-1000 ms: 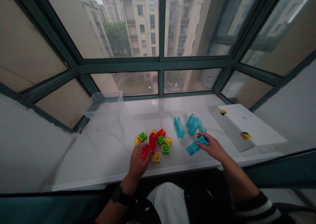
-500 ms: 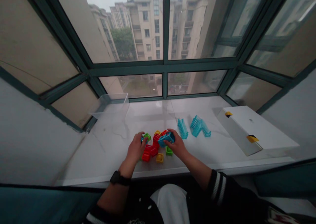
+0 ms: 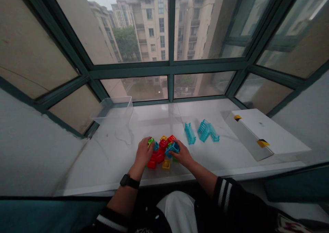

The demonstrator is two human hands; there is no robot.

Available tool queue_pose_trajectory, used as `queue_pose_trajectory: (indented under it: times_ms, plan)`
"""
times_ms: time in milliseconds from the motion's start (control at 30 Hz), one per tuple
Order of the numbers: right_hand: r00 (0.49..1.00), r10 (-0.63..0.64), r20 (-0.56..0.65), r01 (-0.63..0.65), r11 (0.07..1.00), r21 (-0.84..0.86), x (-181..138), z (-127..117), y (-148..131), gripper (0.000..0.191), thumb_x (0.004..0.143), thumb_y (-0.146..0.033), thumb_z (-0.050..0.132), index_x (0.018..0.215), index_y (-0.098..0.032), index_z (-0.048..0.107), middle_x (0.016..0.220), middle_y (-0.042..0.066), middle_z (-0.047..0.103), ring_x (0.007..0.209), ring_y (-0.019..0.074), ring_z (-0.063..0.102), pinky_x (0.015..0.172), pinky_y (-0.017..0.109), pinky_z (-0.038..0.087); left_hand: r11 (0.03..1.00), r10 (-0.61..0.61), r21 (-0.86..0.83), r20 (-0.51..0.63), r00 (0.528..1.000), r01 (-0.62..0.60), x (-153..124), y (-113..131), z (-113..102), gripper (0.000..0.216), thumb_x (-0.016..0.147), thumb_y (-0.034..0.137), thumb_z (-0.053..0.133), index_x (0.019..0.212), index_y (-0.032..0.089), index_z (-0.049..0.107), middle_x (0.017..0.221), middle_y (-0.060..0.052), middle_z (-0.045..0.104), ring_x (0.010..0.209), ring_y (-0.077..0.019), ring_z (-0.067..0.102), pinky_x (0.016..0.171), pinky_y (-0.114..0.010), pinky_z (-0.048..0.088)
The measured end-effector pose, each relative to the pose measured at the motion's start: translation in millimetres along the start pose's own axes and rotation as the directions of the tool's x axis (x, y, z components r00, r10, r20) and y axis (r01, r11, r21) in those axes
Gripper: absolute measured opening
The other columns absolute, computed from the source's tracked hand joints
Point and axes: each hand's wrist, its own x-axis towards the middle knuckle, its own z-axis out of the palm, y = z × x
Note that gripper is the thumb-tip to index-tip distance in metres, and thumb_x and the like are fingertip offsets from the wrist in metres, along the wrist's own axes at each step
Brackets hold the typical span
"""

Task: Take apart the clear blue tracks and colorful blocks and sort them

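My right hand (image 3: 183, 155) grips a blue plastic toy block (image 3: 172, 149) between thumb and fingers, held tilted over the right side of a small pile. At the pile's left edge, my left hand (image 3: 144, 152) curls around a green plastic block (image 3: 150, 142). A blue block (image 3: 156, 146) lies right beside its fingertips; whether the hand touches it I cannot tell. Between both hands are several red blocks (image 3: 159, 155). One yellow block (image 3: 166, 164) sits at the front, another yellow block (image 3: 163, 138) at the back. A green block (image 3: 175, 158) is partly hidden under my right hand.
Translucent light-blue plastic pieces (image 3: 190, 133) lie on the white marbled sill (image 3: 154, 118) beyond my right hand. A clear plastic bin (image 3: 115, 111) stands at the back left. To the right is a white box (image 3: 267, 133) with yellow-and-black tabs. Window frames border the back.
My right hand has lowered its blue block slightly and turned it. My left hand has shifted a little right, and a blue block now shows beside its fingers. The view has shifted slightly.
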Motion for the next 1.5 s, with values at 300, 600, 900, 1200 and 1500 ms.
queue_pose_trajectory:
  times_ms: [300,600,900,1200,1500]
  plan:
    - [0.987,0.054,-0.149,-0.014,0.966,0.259,6,-16,-36,0.053,0.084,-0.046,0.076,0.128,-0.024,0.057,0.123,0.007,0.07,0.106,0.0254,0.068,0.098,0.042,0.055,0.972,0.231,0.011,0.112,0.966,-0.234,-25,58,14,0.045,0.094,0.036,0.067,0.137,0.025,0.058,0.131,-0.012,0.07,0.121,-0.0294,0.066,0.106,-0.048,0.053]
    - [0.975,-0.179,0.129,0.205,0.951,-0.23,-4,10,6,0.054,0.076,-0.027,0.085,0.125,-0.024,0.063,0.126,0.011,0.069,0.119,0.033,0.063,0.107,0.052,0.048,0.962,-0.268,0.003,-0.147,0.952,0.271,-12,-23,-40,0.05,0.095,0.052,0.06,0.135,0.023,0.06,0.118,-0.01,0.075,0.104,-0.0277,0.072,0.093,-0.043,0.058]
    - [0.965,-0.257,0.058,0.259,0.881,-0.396,-8,18,28,0.053,0.089,-0.035,0.074,0.139,-0.025,0.06,0.143,0.016,0.057,0.137,0.0364,0.051,0.117,0.058,0.04,0.919,-0.372,0.151,0.022,0.928,0.365,-43,-94,-11,0.044,0.096,0.044,0.049,0.125,0.018,0.069,0.125,-0.015,0.074,0.121,-0.0294,0.067,0.107,-0.046,0.051]
    - [0.987,-0.158,0.033,0.154,0.855,-0.496,-6,28,58,0.063,0.097,-0.051,0.061,0.152,-0.022,0.051,0.16,0.019,0.047,0.149,0.0415,0.039,0.121,0.066,0.032,0.959,-0.237,0.152,-0.022,0.971,0.238,-36,-97,22,0.059,0.102,0.046,0.037,0.149,0.012,0.051,0.153,-0.022,0.055,0.144,-0.0312,0.052,0.119,-0.054,0.041]
    - [0.963,-0.241,0.123,0.27,0.837,-0.477,10,40,56,0.054,0.098,-0.041,0.059,0.148,-0.021,0.055,0.148,0.017,0.058,0.142,0.0374,0.046,0.121,0.061,0.034,0.985,-0.073,0.161,0.082,0.994,0.059,-4,-64,37,0.051,0.105,0.048,0.041,0.139,0.017,0.061,0.146,-0.017,0.062,0.139,-0.029,0.055,0.121,-0.051,0.039]
